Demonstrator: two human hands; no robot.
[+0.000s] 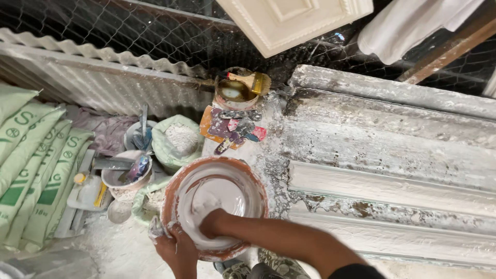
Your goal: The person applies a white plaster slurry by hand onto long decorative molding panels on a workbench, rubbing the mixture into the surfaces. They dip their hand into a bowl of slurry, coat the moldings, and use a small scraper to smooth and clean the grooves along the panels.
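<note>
Right hand [212, 223] sunk into wet white plaster inside a round terracotta-coloured basin [258, 188]; fingers buried in the mix, so cannot tell how far they are curled or spread, or whether they hold anything. Forearm crosses the basin's near rim from lower right. Left hand [175, 250] clamped on the basin's near-left rim, fingers wrapped over the edge, smeared white. Basin sits low centre of view, on dusty white ground, its inner wall coated with plaster [206, 199]. Just left of the basin: a smaller bowl [114, 178] with tools standing in it, and an open green sack of white powder [178, 139] behind that. Further left, a stack of pale green printed bags [36, 165]. Beyond the basin's far rim, a patch of coloured card with plaster-crusted scrapers [235, 129] lying on it, and past that a small round tin [235, 93] with a yellow-handled brush [253, 81] resting across it. To the right, a long ridged moulding form [392, 150], heavily crusted white. Corrugated sheet [98, 77] and wire mesh along the back. A cream panel [294, 20] overhangs at top.
</note>
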